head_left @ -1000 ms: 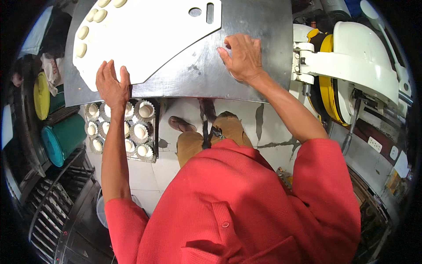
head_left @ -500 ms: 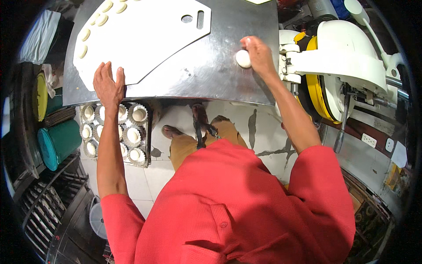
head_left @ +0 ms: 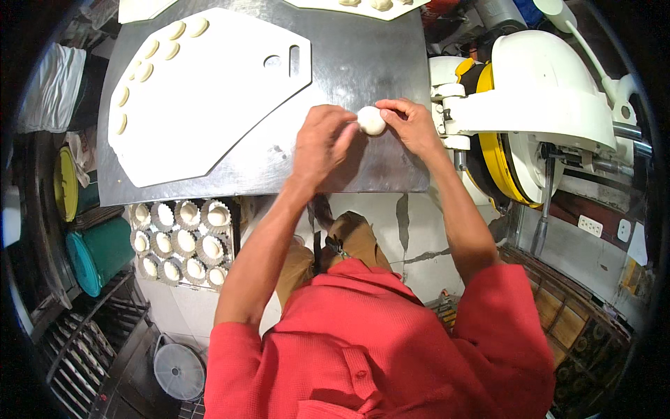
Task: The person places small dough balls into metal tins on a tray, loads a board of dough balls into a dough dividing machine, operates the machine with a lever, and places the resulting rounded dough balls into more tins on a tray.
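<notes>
A smooth white dough ball (head_left: 371,121) is between my two hands, over the right part of the metal table. My right hand (head_left: 413,128) is closed, with its thumb and fingertips on the ball's upper right edge. From the other side my left hand (head_left: 322,142), slightly blurred, pinches at the ball's left edge. To the left lies a white cutting board (head_left: 209,98) with a round hole and a slot. Several small dough pieces (head_left: 144,72) rest along its far left edge.
A tray of fluted molds (head_left: 187,214) holding dough sits below the table's left front edge. A white mixer (head_left: 551,98) with a yellow-rimmed bowl stands close on the right. Another board (head_left: 377,10) bearing dough lies at the far edge. A green bin (head_left: 105,244) is at left.
My left hand has left the cutting board's near edge and moved right to the dough ball. My right hand and the ball have come nearer and slightly left. The view has shifted.
</notes>
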{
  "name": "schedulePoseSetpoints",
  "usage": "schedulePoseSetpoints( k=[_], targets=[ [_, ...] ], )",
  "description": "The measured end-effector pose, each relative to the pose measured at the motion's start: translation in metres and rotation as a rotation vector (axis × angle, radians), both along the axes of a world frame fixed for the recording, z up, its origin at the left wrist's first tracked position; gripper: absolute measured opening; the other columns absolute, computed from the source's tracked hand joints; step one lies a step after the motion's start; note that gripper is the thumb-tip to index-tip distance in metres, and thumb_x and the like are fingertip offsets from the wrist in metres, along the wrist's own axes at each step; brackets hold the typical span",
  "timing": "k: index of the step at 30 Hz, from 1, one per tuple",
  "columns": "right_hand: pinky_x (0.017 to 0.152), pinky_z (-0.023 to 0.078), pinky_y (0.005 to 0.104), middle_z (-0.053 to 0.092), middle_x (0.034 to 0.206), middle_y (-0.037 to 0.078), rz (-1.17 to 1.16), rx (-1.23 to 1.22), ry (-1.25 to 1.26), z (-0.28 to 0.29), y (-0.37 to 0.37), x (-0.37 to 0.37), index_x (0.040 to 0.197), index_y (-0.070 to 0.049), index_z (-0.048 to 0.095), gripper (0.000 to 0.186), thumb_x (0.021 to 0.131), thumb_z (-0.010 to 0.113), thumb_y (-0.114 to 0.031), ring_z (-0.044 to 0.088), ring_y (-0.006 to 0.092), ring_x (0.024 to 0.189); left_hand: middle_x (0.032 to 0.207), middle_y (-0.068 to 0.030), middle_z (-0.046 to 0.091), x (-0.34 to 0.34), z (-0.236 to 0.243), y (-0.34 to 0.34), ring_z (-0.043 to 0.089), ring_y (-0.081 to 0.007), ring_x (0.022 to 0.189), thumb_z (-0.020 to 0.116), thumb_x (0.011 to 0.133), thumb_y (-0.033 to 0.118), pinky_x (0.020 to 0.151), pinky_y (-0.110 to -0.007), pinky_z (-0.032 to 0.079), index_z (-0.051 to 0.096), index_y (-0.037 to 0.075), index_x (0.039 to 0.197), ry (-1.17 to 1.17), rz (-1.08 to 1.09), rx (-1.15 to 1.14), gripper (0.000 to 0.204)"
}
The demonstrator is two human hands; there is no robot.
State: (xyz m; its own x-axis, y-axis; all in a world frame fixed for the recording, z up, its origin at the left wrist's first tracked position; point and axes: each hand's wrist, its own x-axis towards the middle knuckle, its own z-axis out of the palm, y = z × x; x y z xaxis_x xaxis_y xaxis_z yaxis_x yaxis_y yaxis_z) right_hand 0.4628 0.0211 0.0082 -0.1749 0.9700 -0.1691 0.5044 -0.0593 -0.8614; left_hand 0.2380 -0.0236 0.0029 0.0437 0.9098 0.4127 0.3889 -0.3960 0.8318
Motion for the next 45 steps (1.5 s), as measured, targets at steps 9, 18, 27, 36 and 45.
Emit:
schedulePoseSetpoints(
  k=[9,18,27,36,45],
  targets=[
    [0.073,0.050,0.0282,0.068,0.096,0.008,-0.044,0.138,0.021,-0.003,-0.005,0.004,0.113,-0.005,0.074,0.023,0.094,0.069,-0.016,0.062,0.0163,0.080,0.097,-0.0061,0.065,0.034,-0.012,0.021,0.061,-0.0267,0.096,0.079,0.080,0.013,0.084,-0.039,0.049,0.076,0.011,0.097,0.169,-0.072,0.020,0.017],
    [0.076,0.053,0.0305,0.070,0.102,0.010,-0.036,0.173,0.048,-0.003,-0.005,0.006,0.110,-0.003,0.074,0.020,0.094,0.068,-0.014,0.067,0.0207,0.085,0.092,-0.0063,0.066,0.037,-0.001,0.030,0.058,-0.0257,0.099,0.080,0.081,0.014,0.085,-0.037,0.049,0.077,0.009,0.094,0.236,-0.085,-0.177,0.015],
    [0.078,0.049,0.0267,0.070,0.101,0.007,-0.053,0.217,0.000,-0.004,-0.007,-0.003,0.111,-0.002,0.074,0.019,0.097,0.065,-0.012,0.062,0.0147,0.088,0.091,-0.0059,0.067,0.024,0.008,0.018,0.061,-0.0132,0.082,0.074,0.091,0.014,0.074,-0.028,0.050,0.074,0.003,0.093,-0.524,0.009,-0.486,0.011],
    [0.073,0.050,0.0304,0.069,0.097,0.009,-0.073,0.263,-0.022,-0.005,-0.014,-0.008,0.110,-0.003,0.074,0.020,0.097,0.064,-0.013,0.062,0.0184,0.080,0.087,-0.0037,0.067,0.034,-0.011,0.019,0.060,-0.0220,0.088,0.078,0.082,0.019,0.080,-0.037,0.041,0.078,0.013,0.089,0.181,0.012,-0.048,0.009],
    [0.075,0.051,0.0342,0.069,0.097,0.012,-0.048,0.323,-0.039,-0.007,-0.010,-0.009,0.111,-0.004,0.074,0.020,0.097,0.064,-0.015,0.065,0.0259,0.082,0.095,-0.0054,0.061,0.037,0.021,0.007,0.057,-0.0257,0.089,0.070,0.089,0.014,0.080,-0.041,0.039,0.062,0.010,0.095,0.285,-0.174,0.197,0.010]
  ],
)
